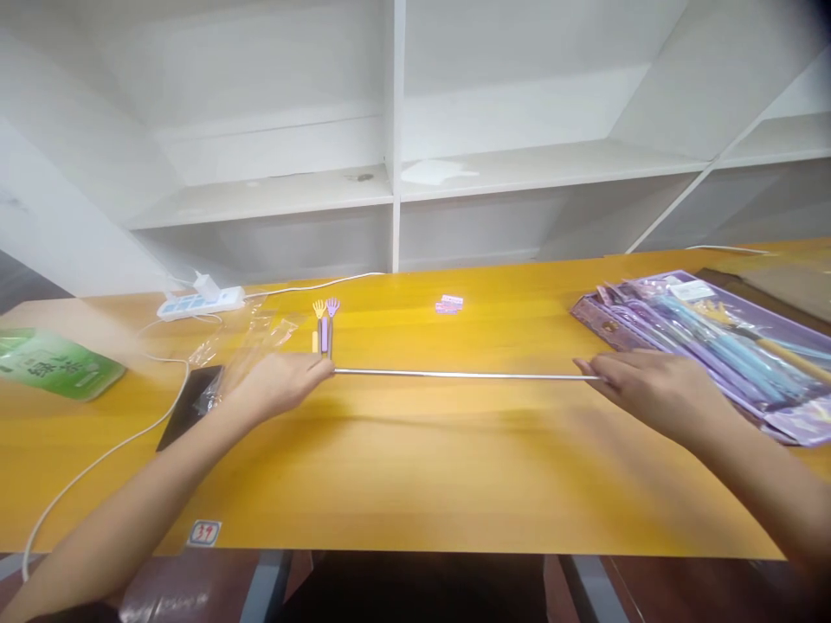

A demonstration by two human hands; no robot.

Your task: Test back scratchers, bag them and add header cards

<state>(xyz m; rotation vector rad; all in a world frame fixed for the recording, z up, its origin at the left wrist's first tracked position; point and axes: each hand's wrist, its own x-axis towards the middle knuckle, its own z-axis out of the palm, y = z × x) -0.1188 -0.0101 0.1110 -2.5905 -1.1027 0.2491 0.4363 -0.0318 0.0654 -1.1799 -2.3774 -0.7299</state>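
Note:
A thin silvery metal rod stretches straight and level between my two hands, above the wooden table. My left hand is closed around its left end. The right end is gripped in the closed fingers of my right hand. Both ends of the rod are hidden inside the fists. Just beyond my left hand lie two small hand-shaped back scratchers, a yellow one and a purple one, side by side on the table. Beside my right hand is a purple box holding several plastic-wrapped back scratchers.
Small purple stickers lie at the table's back middle. On the left are a white power strip with its cable, a dark phone-like slab, clear plastic wrappers and a green package. White shelving stands behind.

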